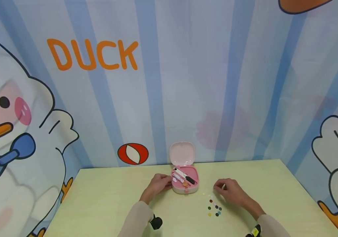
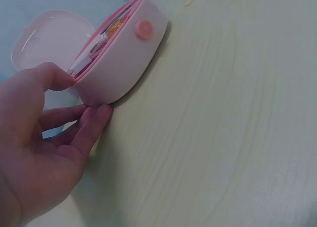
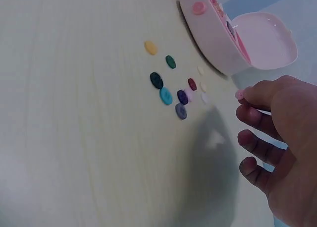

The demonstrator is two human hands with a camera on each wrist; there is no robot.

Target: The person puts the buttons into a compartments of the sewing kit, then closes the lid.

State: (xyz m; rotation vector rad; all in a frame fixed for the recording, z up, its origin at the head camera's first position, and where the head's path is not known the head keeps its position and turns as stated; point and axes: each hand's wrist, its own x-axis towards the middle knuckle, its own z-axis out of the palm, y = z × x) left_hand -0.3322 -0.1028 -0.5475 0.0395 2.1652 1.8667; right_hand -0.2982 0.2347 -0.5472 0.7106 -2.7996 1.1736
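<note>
A pink sewing box stands on the table with its lid raised. Inside lie a white tool with a black end and other small sewing items. My left hand holds the box's left side, thumb at the rim and fingertips low against the wall, as the left wrist view shows. To the right of the box, my right hand pinches a small pink button between thumb and index finger, above the table. Several loose buttons lie near it, among them a yellow button and a light blue button.
The pale yellow table ends at a curtain with blue stripes and duck drawings. Smaller pale buttons lie between the box and the right hand. A black wrist device sits by the left sleeve.
</note>
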